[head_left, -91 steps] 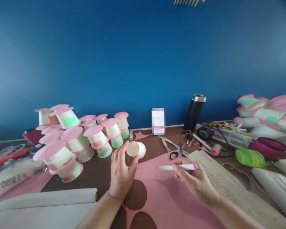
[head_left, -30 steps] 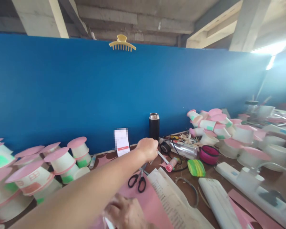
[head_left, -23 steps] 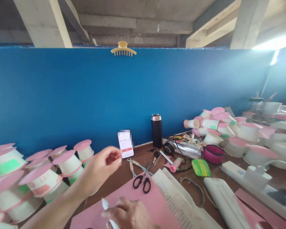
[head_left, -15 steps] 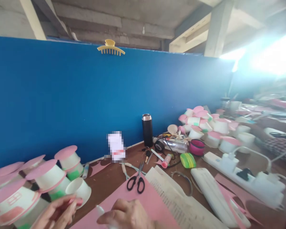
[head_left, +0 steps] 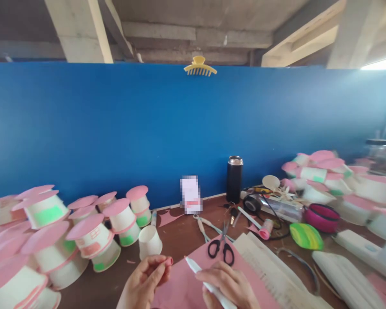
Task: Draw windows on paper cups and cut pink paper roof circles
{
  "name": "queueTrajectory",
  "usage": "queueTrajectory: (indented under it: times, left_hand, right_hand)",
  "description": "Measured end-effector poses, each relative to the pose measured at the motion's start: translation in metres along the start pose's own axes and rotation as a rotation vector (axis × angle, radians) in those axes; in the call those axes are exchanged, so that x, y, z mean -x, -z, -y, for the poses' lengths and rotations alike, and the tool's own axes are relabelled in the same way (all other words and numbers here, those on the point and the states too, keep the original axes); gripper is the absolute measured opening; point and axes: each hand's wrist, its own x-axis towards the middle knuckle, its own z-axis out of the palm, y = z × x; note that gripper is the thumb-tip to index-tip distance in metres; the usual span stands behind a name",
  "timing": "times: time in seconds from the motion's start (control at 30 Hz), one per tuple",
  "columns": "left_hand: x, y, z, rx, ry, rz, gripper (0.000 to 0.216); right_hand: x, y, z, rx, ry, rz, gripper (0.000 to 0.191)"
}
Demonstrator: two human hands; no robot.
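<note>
Your right hand [head_left: 227,285] grips a white pen [head_left: 206,283] over the pink sheet [head_left: 183,287]; your left hand [head_left: 144,281] pinches its fingertips together, perhaps on something too small to tell. A plain white cup [head_left: 149,241] stands undecorated beside the finished pink-topped cups [head_left: 93,236].

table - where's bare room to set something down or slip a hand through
Bare brown table shows between the upside-down white cup, the phone and the pink sheet. A smaller patch lies before the left hand. It is crowded left with pink-topped cups, right past the scissors with tools.
</note>
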Motion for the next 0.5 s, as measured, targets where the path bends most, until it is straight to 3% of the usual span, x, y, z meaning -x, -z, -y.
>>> queueTrajectory:
  times: [0.2, 0.5]
  left_hand:
    - [0.002, 0.002, 0.006, 0.148, 0.052, 0.135, 0.035]
    - [0.005, 0.0, 0.01, 0.028, 0.078, 0.236, 0.034]
  right_hand:
    - [0.002, 0.001, 0.01, 0.075, -0.062, 0.01, 0.014]
    - [-0.003, -0.003, 0.01, -0.018, -0.026, 0.031, 0.01]
